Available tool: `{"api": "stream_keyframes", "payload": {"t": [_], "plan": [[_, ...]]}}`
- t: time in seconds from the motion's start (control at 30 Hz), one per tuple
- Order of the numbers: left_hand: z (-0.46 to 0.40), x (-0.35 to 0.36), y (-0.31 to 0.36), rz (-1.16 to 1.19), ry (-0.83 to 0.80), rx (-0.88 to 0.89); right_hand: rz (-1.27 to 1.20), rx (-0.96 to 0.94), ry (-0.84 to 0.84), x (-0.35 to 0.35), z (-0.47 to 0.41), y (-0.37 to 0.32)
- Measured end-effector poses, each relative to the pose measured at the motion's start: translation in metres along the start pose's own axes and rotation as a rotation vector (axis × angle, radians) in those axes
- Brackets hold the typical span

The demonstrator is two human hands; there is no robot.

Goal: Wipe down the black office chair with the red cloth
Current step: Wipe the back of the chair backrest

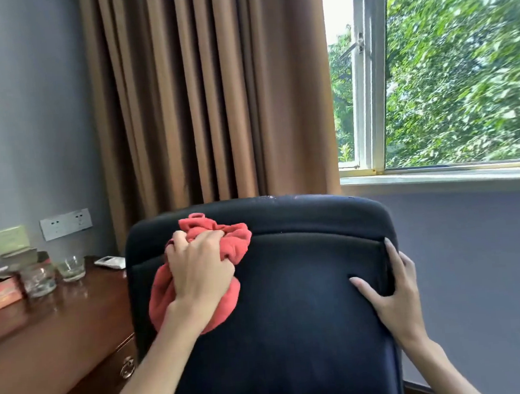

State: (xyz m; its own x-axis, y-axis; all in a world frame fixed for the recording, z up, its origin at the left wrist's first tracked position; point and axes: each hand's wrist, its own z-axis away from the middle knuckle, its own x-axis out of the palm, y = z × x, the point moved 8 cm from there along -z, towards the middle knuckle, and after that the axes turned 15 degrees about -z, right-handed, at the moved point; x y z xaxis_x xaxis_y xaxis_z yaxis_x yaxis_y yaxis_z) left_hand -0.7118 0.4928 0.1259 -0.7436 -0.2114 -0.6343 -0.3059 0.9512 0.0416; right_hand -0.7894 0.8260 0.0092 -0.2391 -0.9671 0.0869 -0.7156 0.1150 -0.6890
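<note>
The left hand [200,264] grips the bunched red cloth [196,272] and presses it against the upper left of the black chair [278,303] back. The right hand [394,292] clasps the chair's right edge, thumb on the back, fingers wrapped round the side. A wooden desk [56,334] with two glasses [55,274] stands just left.

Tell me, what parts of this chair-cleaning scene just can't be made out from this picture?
- Black office chair: only the backrest shows in the head view; seat and base are cut off by the bottom edge.
- Red cloth: its middle is hidden under the left hand.
- Right hand: fingers wrap round the backrest's edge, so most fingertips are hidden.
- Trees outside the window: motion-blurred.
- Glasses on the wooden dresser: contents unclear.
</note>
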Motion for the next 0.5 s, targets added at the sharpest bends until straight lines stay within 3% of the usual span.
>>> {"api": "stream_keyframes", "payload": {"t": [0.07, 0.17, 0.23, 0.37, 0.5], "plan": [[0.006, -0.008, 0.063, 0.094, 0.013, 0.069, 0.011, -0.002, 0.014, 0.0, 0.003, 0.0], [0.027, -0.018, 0.178, 0.207, -0.013, 0.338, 0.018, -0.007, 0.003, -0.006, 0.002, 0.005], [0.04, -0.018, 0.218, 0.18, -0.017, 0.487, 0.015, -0.024, -0.005, -0.013, 0.002, 0.006], [0.024, -0.013, 0.164, 0.135, 0.105, 0.519, 0.071, -0.041, 0.017, -0.024, -0.001, 0.004], [0.003, 0.007, 0.028, 0.099, 0.139, 0.293, 0.08, -0.029, 0.047, -0.023, 0.001, 0.006]]}}
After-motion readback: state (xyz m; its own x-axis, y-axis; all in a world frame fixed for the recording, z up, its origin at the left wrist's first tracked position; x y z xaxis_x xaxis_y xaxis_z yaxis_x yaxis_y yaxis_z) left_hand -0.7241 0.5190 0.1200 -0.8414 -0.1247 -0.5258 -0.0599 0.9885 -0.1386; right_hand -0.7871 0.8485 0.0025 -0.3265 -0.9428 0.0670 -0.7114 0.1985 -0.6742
